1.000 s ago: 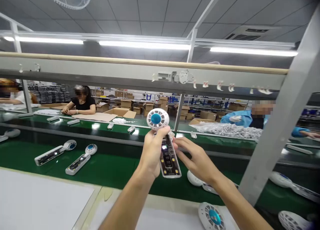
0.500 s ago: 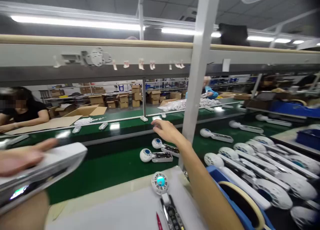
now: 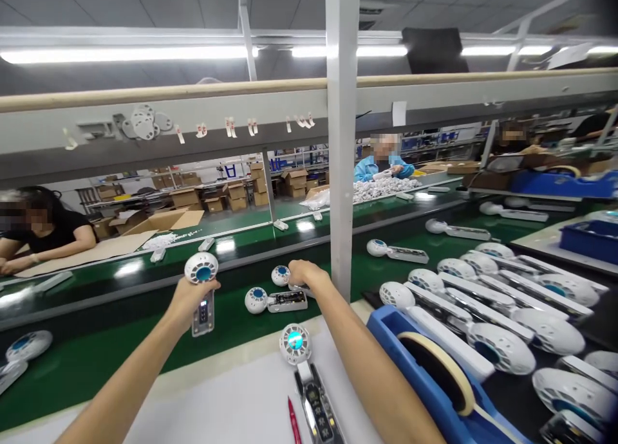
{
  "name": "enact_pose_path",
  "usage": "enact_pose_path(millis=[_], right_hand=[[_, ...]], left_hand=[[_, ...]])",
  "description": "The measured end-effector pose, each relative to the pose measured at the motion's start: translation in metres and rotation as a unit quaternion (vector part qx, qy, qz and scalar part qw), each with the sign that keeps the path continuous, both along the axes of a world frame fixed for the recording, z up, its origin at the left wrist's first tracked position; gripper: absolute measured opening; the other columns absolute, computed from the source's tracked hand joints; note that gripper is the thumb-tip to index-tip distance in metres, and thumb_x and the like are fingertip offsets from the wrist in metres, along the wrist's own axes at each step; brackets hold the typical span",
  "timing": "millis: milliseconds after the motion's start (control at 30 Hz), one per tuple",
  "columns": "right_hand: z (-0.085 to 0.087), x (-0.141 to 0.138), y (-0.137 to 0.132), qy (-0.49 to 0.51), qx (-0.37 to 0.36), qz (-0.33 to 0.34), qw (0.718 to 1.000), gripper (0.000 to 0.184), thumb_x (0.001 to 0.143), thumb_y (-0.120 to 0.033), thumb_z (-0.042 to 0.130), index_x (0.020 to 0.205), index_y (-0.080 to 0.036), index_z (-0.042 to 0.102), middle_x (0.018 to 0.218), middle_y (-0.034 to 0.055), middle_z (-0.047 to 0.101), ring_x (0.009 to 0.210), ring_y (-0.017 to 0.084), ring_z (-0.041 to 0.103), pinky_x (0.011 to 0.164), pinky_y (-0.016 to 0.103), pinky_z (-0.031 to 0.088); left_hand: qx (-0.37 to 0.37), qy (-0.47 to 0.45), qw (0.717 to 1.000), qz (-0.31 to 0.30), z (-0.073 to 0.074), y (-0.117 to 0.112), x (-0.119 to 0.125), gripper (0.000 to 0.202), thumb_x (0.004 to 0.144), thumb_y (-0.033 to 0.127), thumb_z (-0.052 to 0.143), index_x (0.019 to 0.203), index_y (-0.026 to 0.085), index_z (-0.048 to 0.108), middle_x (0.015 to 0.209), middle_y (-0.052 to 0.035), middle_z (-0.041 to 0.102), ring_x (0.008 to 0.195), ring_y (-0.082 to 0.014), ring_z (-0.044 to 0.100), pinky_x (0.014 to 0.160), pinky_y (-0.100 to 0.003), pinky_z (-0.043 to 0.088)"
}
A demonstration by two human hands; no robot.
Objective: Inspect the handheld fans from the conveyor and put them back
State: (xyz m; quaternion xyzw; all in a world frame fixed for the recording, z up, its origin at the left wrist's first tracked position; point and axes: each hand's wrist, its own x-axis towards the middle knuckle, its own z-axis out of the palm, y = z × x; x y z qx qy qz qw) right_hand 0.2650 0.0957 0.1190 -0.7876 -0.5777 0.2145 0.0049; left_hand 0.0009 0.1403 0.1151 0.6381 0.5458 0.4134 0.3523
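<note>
Room: long factory hall under white strip lights (image 3: 120, 53). Brown cardboard boxes (image 3: 236, 192) are stacked at twelve o'clock. Across the line sit a co-worker in a black top (image 3: 53, 228) at nine o'clock and another in a blue coat (image 3: 374, 168) at one.
Surface: dark green conveyor belt (image 3: 120, 347) running nine to three, smooth with a slight sheen. Nearer in lies a flat white bench top (image 3: 217, 405).
Post: grey metal upright (image 3: 342, 174) at twelve, just behind the right hand.
Right side: blue plastic tape dispenser (image 3: 386, 331) at four. Past it, rows of finished white fans (image 3: 487, 302) lie side by side at three.
Held thing: white plastic handheld fan (image 3: 203, 289), raised above the belt at ten o'clock. Its round grille head and blue hub are uppermost, and the handle is uncovered so the circuit board shows.
Handling: I judge it light and rigid, with a hard, slick shell. The bare board and thin grille look like the delicate parts. Best taken by the handle's side edges just under the head, thumb off the board.
Left hand (image 3: 186, 299): closed around the upper handle, carrying the fan.
Right hand (image 3: 304, 275): draped over a second white fan (image 3: 280, 275) lying on the belt at twelve. I can't tell whether it is actually clasping it.
Small bits: a third open fan (image 3: 270, 300) lies just beside the second one, and a fourth fan (image 3: 295, 341) lies on the bench at six. A red pen (image 3: 293, 425) lies beside the fourth fan's handle.
</note>
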Motion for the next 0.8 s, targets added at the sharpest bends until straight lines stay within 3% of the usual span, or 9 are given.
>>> enact_pose_path(millis=[67, 133, 200, 267, 367, 467, 567, 667, 800], right_hand=[[-0.005, 0.001, 0.001, 0.002, -0.018, -0.009, 1.000, 0.031, 0.096, -0.031, 0.065, 0.122, -0.015, 0.062, 0.122, 0.0096, 0.064, 0.106, 0.023, 0.065, 0.089, 0.042, 0.057], [-0.011, 0.003, 0.002, 0.007, -0.027, -0.018, 0.999, 0.031, 0.096, -0.031, 0.065, 0.123, -0.015, 0.062, 0.122, 0.0095, 0.064, 0.106, 0.023, 0.065, 0.089, 0.042, 0.057], [-0.018, 0.004, 0.005, 0.014, -0.028, -0.028, 0.999, 0.032, 0.096, -0.031, 0.065, 0.124, -0.015, 0.062, 0.124, 0.0099, 0.063, 0.108, 0.023, 0.064, 0.090, 0.044, 0.056], [-0.024, 0.005, 0.008, 0.024, -0.030, -0.036, 0.999, 0.032, 0.096, -0.031, 0.065, 0.124, -0.015, 0.062, 0.126, 0.0100, 0.062, 0.110, 0.024, 0.064, 0.091, 0.044, 0.056], [-0.033, 0.003, 0.015, 0.040, -0.031, -0.038, 0.998, 0.032, 0.096, -0.032, 0.066, 0.124, -0.016, 0.062, 0.126, 0.0099, 0.062, 0.110, 0.024, 0.064, 0.091, 0.044, 0.056], [-0.040, 0.000, 0.021, 0.050, -0.020, -0.035, 0.998, 0.032, 0.095, -0.033, 0.066, 0.122, -0.016, 0.063, 0.125, 0.0098, 0.063, 0.110, 0.024, 0.064, 0.092, 0.044, 0.056], [-0.048, -0.003, 0.025, 0.059, -0.001, -0.029, 0.998, 0.032, 0.096, -0.035, 0.066, 0.122, -0.015, 0.064, 0.125, 0.0099, 0.063, 0.111, 0.024, 0.064, 0.092, 0.044, 0.055], [-0.051, -0.005, 0.025, 0.066, 0.015, -0.026, 0.997, 0.033, 0.096, -0.036, 0.065, 0.122, -0.015, 0.064, 0.125, 0.0102, 0.063, 0.110, 0.024, 0.064, 0.091, 0.043, 0.056], [-0.050, -0.008, 0.023, 0.068, 0.030, -0.013, 0.997, 0.035, 0.096, -0.037, 0.066, 0.123, -0.016, 0.063, 0.127, 0.0105, 0.063, 0.111, 0.024, 0.064, 0.090, 0.043, 0.056]], left_hand=[[-0.003, 0.064, 0.997, 0.039, -0.027, 0.023, -0.001, 0.033, 0.061, 0.033, 0.067, 0.087, 0.013, 0.063, 0.075, -0.0087, 0.068, 0.074, -0.0284, 0.067, 0.065, -0.038, 0.053], [0.013, 0.132, 0.989, 0.072, -0.048, 0.037, -0.008, 0.040, 0.066, 0.033, 0.065, 0.099, 0.012, 0.062, 0.088, -0.0137, 0.070, 0.085, -0.0334, 0.068, 0.074, -0.043, 0.054], [0.046, 0.200, 0.974, 0.093, -0.061, 0.043, -0.017, 0.053, 0.071, 0.035, 0.061, 0.116, 0.006, 0.057, 0.108, -0.0241, 0.066, 0.104, -0.0424, 0.063, 0.088, -0.053, 0.049], [0.097, 0.262, 0.956, 0.086, -0.064, 0.041, -0.019, 0.064, 0.076, 0.034, 0.055, 0.130, 0.000, 0.048, 0.130, -0.0330, 0.053, 0.124, -0.0499, 0.049, 0.100, -0.063, 0.038], [0.181, 0.330, 0.927, -0.010, -0.062, 0.027, 0.001, 0.059, 0.085, 0.034, 0.046, 0.137, 0.005, 0.047, 0.143, -0.0269, 0.043, 0.137, -0.0438, 0.037, 0.113, -0.059, 0.027], [0.220, 0.371, 0.884, -0.180, -0.064, 0.007, 0.040, 0.044, 0.091, 0.042, 0.046, 0.125, 0.019, 0.061, 0.133, -0.0132, 0.058, 0.130, -0.0315, 0.049, 0.115, -0.043, 0.032], [0.213, 0.400, 0.839, -0.300, -0.073, -0.007, 0.076, 0.038, 0.084, 0.046, 0.060, 0.112, 0.022, 0.067, 0.118, -0.0106, 0.067, 0.117, -0.0314, 0.059, 0.112, -0.043, 0.035], [0.190, 0.414, 0.827, -0.330, -0.084, -0.008, 0.092, 0.037, 0.079, 0.039, 0.064, 0.110, 0.018, 0.066, 0.114, -0.0141, 0.070, 0.111, -0.0346, 0.063, 0.104, -0.046, 0.041], [0.172, 0.374, 0.856, -0.311, -0.085, -0.003, 0.081, 0.031, 0.075, 0.032, 0.064, 0.104, 0.020, 0.063, 0.107, -0.0120, 0.070, 0.101, -0.0319, 0.066, 0.090, -0.040, 0.049]])
